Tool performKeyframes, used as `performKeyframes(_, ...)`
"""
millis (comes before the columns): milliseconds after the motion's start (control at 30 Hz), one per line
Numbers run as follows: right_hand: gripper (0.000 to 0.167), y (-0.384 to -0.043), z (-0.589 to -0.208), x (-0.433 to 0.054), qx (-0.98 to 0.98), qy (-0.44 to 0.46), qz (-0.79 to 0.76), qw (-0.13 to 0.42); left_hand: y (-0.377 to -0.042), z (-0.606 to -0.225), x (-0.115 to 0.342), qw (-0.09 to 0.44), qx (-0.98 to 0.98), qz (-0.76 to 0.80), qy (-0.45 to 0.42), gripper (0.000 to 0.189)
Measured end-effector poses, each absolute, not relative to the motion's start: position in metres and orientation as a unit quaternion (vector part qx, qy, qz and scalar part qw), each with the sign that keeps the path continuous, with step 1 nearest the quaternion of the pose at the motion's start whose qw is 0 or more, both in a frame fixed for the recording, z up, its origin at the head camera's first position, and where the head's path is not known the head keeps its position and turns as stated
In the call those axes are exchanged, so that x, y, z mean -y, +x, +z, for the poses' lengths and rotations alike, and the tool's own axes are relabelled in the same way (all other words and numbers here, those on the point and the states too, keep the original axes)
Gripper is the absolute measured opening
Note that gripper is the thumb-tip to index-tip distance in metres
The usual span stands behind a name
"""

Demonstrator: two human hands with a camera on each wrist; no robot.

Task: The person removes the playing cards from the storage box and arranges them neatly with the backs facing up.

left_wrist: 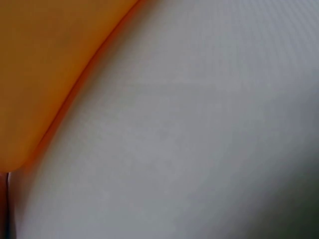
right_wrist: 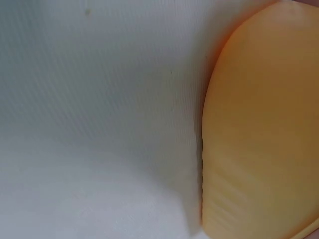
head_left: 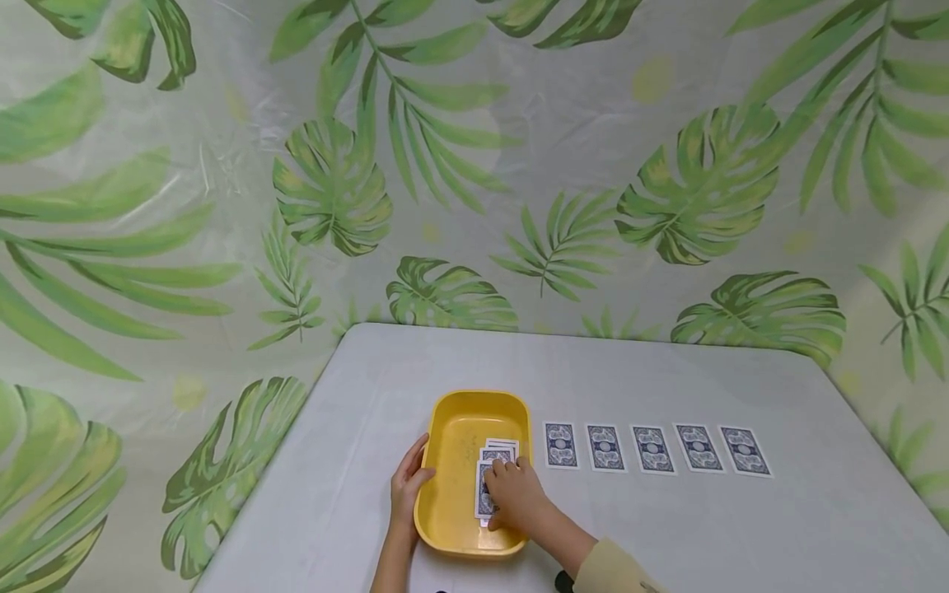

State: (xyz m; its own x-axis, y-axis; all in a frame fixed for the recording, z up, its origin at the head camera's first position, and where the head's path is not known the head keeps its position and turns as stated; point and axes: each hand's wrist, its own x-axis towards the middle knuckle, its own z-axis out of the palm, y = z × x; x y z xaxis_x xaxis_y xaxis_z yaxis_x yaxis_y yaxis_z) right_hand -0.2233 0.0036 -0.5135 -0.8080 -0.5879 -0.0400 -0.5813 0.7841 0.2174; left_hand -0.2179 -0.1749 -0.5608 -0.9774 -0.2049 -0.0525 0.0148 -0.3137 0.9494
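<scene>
A yellow plastic basin [head_left: 454, 494] stands on the table. At its left side my left hand [head_left: 408, 486] grips the rim, thumb over the edge and fingers along the outer wall. My right hand [head_left: 521, 496] reaches in over the right rim, with bent fingers and thumb holding a blue-backed playing card [head_left: 482, 492] by its edges. Part of that card is hidden under the hand. More playing cards [head_left: 498, 454] lie overlapping in the basin just beyond the fingers. Both wrist views show only the basin's outer wall [left_wrist: 45, 59] beside the cloth, with the hands mostly out of sight.
Right of the basin, several blue-backed playing cards [head_left: 653, 450] lie face down in a spaced row. A white cloth [head_left: 356, 461] covers the table. Behind it hangs a leaf-patterned sheet [head_left: 578, 148]. A small black object [head_left: 564, 581] shows near the right sleeve [head_left: 615, 568].
</scene>
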Motion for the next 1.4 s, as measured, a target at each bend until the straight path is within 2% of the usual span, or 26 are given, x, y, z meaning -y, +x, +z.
performKeyframes(200, 0.061, -0.2213, -0.5135, -0.0019, 0.944, 0.311, -0.102, 0.032, -0.2195, -0.5598, 0.1752, 0.074, 0.584, -0.805, 0.073, 0.055)
performKeyframes(600, 0.077, -0.2197, -0.5150, -0.0051, 0.940, 0.317, -0.123, 0.036, -0.2190, -0.5627, 0.1743, 0.073, 0.588, -0.800, 0.091, 0.056)
performKeyframes(1000, 0.072, -0.2215, -0.5175, -0.0048, 0.939, 0.321, -0.121, 0.039, -0.2175, -0.5606, 0.1746, 0.064, 0.581, -0.806, 0.089, 0.056)
performKeyframes(1400, 0.081, -0.2242, -0.5185, 0.0003, 0.942, 0.308, -0.131, 0.018, -0.2177, -0.5598, 0.1738, 0.070, 0.593, -0.797, 0.093, 0.055)
